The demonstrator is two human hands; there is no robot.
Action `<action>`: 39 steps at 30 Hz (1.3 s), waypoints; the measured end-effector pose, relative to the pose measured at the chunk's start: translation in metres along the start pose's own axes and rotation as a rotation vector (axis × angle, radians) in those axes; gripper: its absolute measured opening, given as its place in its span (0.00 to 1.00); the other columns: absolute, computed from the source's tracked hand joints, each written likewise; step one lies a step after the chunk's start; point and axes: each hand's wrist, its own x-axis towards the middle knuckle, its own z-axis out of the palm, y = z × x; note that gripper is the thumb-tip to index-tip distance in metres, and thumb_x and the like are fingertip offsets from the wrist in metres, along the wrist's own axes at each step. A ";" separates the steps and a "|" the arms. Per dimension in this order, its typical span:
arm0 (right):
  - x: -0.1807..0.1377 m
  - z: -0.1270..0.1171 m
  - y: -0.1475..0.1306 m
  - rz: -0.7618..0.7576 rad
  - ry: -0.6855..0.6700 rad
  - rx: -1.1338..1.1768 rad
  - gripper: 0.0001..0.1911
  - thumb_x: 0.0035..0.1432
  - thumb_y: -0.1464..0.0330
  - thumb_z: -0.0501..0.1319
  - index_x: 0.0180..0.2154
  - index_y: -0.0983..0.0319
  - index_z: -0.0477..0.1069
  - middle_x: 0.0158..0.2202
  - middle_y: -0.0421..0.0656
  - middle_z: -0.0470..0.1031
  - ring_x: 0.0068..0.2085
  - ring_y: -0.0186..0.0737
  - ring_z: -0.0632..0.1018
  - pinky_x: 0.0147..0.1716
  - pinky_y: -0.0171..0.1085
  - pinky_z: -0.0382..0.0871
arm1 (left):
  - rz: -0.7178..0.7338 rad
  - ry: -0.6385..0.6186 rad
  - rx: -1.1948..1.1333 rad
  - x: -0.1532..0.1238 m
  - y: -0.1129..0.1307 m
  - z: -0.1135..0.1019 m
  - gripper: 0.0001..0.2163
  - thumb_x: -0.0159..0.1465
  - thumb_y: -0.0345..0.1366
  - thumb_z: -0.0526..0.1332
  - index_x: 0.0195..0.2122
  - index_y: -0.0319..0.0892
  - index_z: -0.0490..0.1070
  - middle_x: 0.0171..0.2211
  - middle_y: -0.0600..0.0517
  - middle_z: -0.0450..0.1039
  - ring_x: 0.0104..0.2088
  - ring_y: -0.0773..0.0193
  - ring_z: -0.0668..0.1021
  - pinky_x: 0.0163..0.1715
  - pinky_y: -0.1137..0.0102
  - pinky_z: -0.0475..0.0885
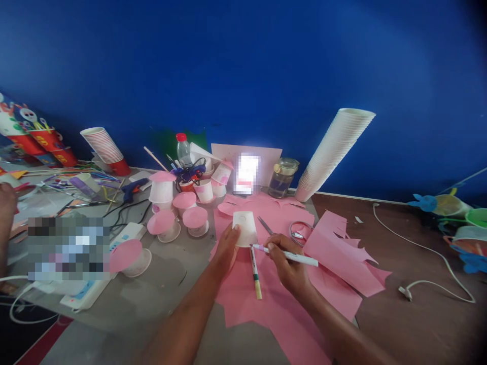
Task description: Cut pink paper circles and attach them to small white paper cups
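Note:
My left hand (pixel 225 247) presses an upturned white paper cup (pixel 245 228) down on a sheet of pink paper (pixel 266 289). My right hand (pixel 286 259) is closed on a white marker (pixel 292 255) whose tip touches the paper at the cup's lower right edge. A second pen (pixel 255 272) with a green tip lies on the pink paper between my hands. Scissors (pixel 289 230) rest on the paper just beyond my right hand.
Several cups with pink paper tops (pixel 178 215) stand to the left. A tall leaning stack of white cups (pixel 335 152), a glass jar (pixel 282 177) and a plastic bottle (pixel 183 148) line the blue wall. A power strip (pixel 95 284) and a white cable (pixel 426 263) lie on the table. Another person's arm (pixel 6 218) shows at far left.

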 end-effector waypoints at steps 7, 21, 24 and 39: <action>0.002 -0.005 0.006 0.097 0.026 0.231 0.09 0.54 0.68 0.55 0.23 0.61 0.67 0.20 0.38 0.66 0.23 0.34 0.66 0.22 0.34 0.60 | -0.018 0.018 -0.064 0.001 -0.002 -0.004 0.19 0.61 0.47 0.59 0.46 0.37 0.71 0.39 0.46 0.75 0.41 0.57 0.75 0.45 0.63 0.67; -0.002 -0.001 0.005 -0.014 0.003 0.163 0.09 0.57 0.68 0.55 0.25 0.61 0.68 0.22 0.38 0.67 0.24 0.34 0.67 0.23 0.34 0.60 | -0.012 0.002 -0.029 0.000 -0.003 -0.002 0.18 0.61 0.47 0.59 0.44 0.37 0.71 0.36 0.47 0.74 0.37 0.59 0.74 0.41 0.65 0.68; -0.003 0.000 0.003 -0.070 -0.001 0.104 0.09 0.57 0.69 0.54 0.26 0.61 0.68 0.23 0.39 0.68 0.25 0.34 0.67 0.24 0.34 0.61 | 0.005 -0.005 0.017 -0.002 0.000 0.001 0.17 0.61 0.48 0.58 0.41 0.38 0.70 0.33 0.49 0.71 0.33 0.63 0.72 0.36 0.68 0.67; -0.003 0.002 0.002 -0.121 -0.032 0.046 0.08 0.57 0.71 0.53 0.26 0.60 0.67 0.24 0.40 0.68 0.26 0.36 0.68 0.25 0.35 0.61 | 0.008 -0.037 0.033 -0.004 0.002 0.003 0.16 0.63 0.47 0.56 0.37 0.38 0.70 0.31 0.50 0.70 0.31 0.64 0.71 0.33 0.68 0.66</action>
